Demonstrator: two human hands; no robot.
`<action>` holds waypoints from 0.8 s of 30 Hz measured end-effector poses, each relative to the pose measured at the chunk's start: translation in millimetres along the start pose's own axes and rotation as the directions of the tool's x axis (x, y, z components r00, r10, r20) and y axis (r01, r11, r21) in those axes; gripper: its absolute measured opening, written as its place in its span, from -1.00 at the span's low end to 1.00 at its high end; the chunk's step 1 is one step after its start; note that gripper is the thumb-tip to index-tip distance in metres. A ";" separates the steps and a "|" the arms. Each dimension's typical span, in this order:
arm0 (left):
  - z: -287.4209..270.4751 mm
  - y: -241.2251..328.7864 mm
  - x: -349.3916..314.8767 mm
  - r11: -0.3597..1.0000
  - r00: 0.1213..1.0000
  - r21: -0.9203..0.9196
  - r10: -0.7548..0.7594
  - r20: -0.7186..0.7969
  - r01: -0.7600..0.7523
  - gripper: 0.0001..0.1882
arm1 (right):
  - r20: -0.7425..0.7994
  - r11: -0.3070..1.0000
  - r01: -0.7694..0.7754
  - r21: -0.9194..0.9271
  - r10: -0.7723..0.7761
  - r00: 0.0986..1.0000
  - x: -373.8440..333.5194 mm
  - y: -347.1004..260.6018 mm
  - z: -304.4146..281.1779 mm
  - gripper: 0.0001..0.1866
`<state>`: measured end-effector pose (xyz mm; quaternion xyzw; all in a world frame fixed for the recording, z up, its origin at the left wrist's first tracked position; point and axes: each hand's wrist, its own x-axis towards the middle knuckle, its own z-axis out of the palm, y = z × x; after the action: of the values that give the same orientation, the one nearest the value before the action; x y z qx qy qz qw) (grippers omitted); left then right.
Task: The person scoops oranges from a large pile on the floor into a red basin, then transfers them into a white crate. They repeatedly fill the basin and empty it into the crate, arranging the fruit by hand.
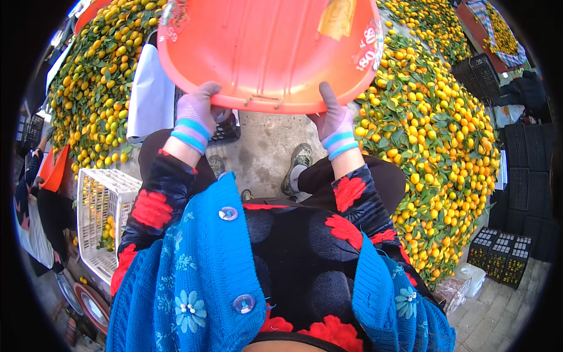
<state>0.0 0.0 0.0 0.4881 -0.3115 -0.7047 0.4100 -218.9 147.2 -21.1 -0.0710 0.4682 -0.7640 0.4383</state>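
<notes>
I had both gloved hands clamped on the near rim of the orange basin (270,53), left hand (196,114) at eleven o'clock, right hand (334,120) at one, tipping it away at twelve. I judged it emptied; setting it down remained. Fruit heaps (434,146) crowded three o'clock, a white crate (102,217) nine; only the concrete (261,146) between stayed free.

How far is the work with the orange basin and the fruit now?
Done: a few fruits lie in the white crate. In hand: the left hand and right hand hold the orange basin by its rim. Left: big heaps of leafy orange fruit on both sides.
</notes>
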 end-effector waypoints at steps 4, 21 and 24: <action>44.3 -44.7 -16.1 0.947 0.995 0.305 -0.103 -0.012 0.102 -0.63 | -0.486 0.970 -0.145 0.195 0.224 0.845 -19.9 34.5 -61.0 -0.68; 128.3 -109.5 79.3 0.585 0.974 0.804 0.105 -0.200 0.102 -0.63 | -0.317 0.853 -0.303 0.425 0.454 0.832 -38.6 29.3 -116.7 -0.74; 150.6 -152.5 125.6 0.518 0.961 0.828 0.034 -0.273 0.217 -0.48 | -0.383 0.864 -0.300 0.405 0.458 0.802 -4.5 23.7 -128.9 -0.61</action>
<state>-207.4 -33.3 -132.7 0.7276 -0.5339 -0.4144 0.1175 -268.7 230.5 -109.3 0.2843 0.4319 -0.7194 0.4639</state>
